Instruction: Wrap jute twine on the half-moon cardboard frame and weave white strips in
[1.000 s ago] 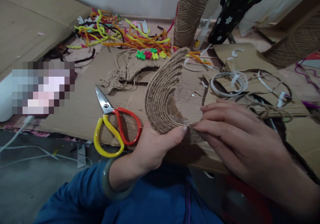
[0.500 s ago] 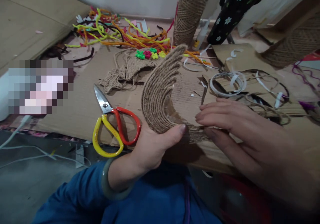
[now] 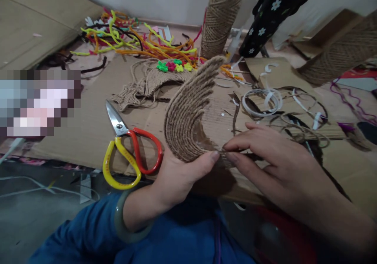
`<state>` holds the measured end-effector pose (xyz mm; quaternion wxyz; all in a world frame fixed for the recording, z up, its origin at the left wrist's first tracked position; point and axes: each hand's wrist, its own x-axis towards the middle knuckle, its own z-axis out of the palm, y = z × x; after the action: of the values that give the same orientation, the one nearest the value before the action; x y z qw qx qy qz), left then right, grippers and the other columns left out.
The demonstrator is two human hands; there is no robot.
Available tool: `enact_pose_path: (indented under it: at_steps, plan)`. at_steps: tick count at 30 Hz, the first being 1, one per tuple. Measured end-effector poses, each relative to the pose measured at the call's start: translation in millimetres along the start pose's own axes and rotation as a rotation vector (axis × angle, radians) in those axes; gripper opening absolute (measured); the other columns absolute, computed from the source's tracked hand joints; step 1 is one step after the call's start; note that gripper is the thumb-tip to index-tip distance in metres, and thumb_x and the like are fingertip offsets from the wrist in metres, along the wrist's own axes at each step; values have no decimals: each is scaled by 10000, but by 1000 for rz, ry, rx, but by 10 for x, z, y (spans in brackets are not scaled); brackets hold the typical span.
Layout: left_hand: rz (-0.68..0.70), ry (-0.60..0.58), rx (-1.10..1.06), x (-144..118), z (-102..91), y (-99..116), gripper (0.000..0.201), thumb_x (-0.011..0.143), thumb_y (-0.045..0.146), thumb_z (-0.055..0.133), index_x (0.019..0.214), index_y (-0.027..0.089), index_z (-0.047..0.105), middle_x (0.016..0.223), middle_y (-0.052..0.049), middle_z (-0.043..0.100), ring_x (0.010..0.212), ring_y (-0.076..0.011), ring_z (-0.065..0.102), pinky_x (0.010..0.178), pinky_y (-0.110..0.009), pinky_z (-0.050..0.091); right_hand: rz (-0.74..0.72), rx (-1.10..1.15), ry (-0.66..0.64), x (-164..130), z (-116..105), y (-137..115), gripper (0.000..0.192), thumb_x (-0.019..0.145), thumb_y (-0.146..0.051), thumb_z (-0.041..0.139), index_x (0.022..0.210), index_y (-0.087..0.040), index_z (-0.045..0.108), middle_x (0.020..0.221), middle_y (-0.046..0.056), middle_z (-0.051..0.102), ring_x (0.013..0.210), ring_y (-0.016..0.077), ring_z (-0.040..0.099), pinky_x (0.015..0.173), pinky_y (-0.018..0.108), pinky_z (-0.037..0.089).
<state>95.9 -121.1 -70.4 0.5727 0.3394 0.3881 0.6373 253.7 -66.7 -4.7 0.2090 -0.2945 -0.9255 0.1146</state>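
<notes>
At the near edge of the cardboard surface (image 3: 88, 134), the left hand (image 3: 176, 177) grips the lower end of a curved jute piece (image 3: 185, 114) arching up and away, while the right hand's (image 3: 271, 162) fingertips pinch its end from the right.

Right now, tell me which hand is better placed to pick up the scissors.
Left. The left hand grips the jute-wrapped crescent right beside the scissors. The right hand pinches the crescent's lower end, farther away. The left would need to let go first.
</notes>
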Motion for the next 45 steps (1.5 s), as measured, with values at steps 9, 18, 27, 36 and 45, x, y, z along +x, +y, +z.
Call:
enact_pose_path:
  at_steps: [9, 18, 27, 36, 45]
  plan:
    - [-16, 31, -43, 5, 6, -13, 255, 767, 209, 712, 1022, 223, 707, 1047, -12, 729, 1008, -178, 654, 1002, -338, 484, -6, -20, 4, 14, 81, 12, 134, 886, -153, 492, 791, -202, 573, 687, -18, 665, 671, 155, 640, 908, 410, 467]
    - [-40, 63, -101, 18, 24, -17, 305, 749, 212, 737, 1052, 233, 713, 1022, -8, 729, 955, -162, 664, 946, -303, 516, -18, 2, -73, 28, 13, 57, 185, 931, -191, 451, 839, -200, 611, 704, -29, 692, 654, 143, 645, 967, 420, 405]
    - [-67, 86, -111, 5, 39, -14, 220, 736, 210, 745, 954, 196, 724, 959, -22, 738, 903, -170, 674, 898, -312, 541, -27, -4, -93, 34, 66, 91, 267, 939, -195, 428, 738, -174, 604, 650, -12, 671, 589, 148, 611, 957, 504, 393]
    - [-64, 74, -115, 20, 36, -9, 224, 743, 202, 739, 967, 216, 727, 971, -15, 734, 917, -168, 666, 909, -318, 537, -40, -20, -102, 36, 54, 111, 234, 914, -176, 443, 737, -171, 595, 636, -11, 651, 596, 149, 607, 966, 513, 405]
    - [-58, 75, -125, 29, 41, -6, 242, 738, 178, 741, 971, 244, 735, 965, 13, 732, 933, -149, 662, 919, -293, 531, -15, 28, -110, 42, 46, 136, 310, 962, -269, 391, 763, -207, 620, 692, -12, 697, 615, 154, 628, 998, 547, 381]
